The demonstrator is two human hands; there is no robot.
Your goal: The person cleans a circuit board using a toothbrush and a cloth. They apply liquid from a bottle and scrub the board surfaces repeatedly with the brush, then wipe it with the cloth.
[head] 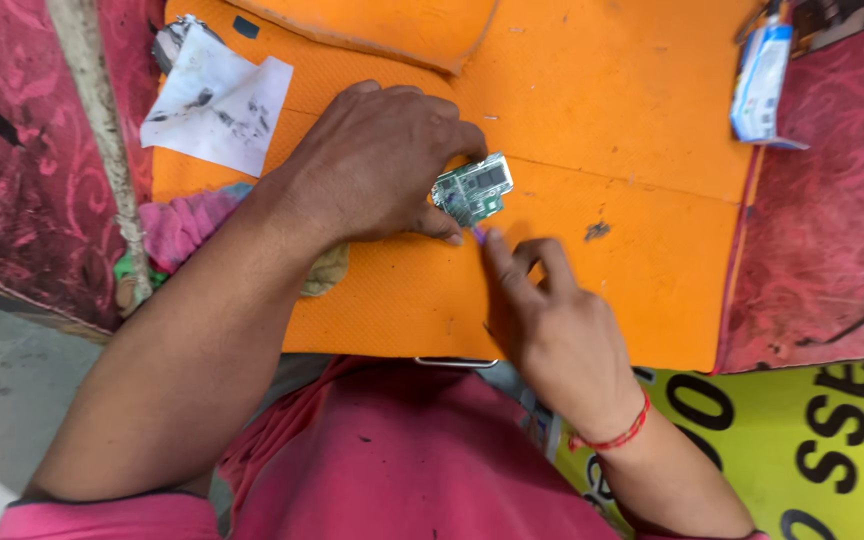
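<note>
Left hand (377,165) clamps a small green rectangular circuit board (473,189) between thumb and fingers, pinched shut on its near-left edge, the board held slightly off or just touching the orange textured foam mat (642,250); contact with the mat is not clear from here. Board sits at the tip end of that pinch, tilted, its metal-shielded face up.

Right hand (552,320) comes in from below the pinch, forefinger and thumb pressed together on something small and purplish (479,235), right at the board's lower corner. Too blurred to say whether it is a tool tip, a pick or a scrap of film.

My judgement on doing this step well: the left pinch should stay on the board's edges, clear of the chips, and firm enough that the board does not swivel when the right fingers pull or pry. The work point is just under the left thumb, so short, controlled motions away from that thumb seem wise. Resting the left wrist on the mat would steady things.

Beyond the pinch, far side: a smudged white paper sheet (217,100). Behind the left wrist: a pink cloth rag (180,225). Far right: a blue-and-white small carton (760,80).
</note>
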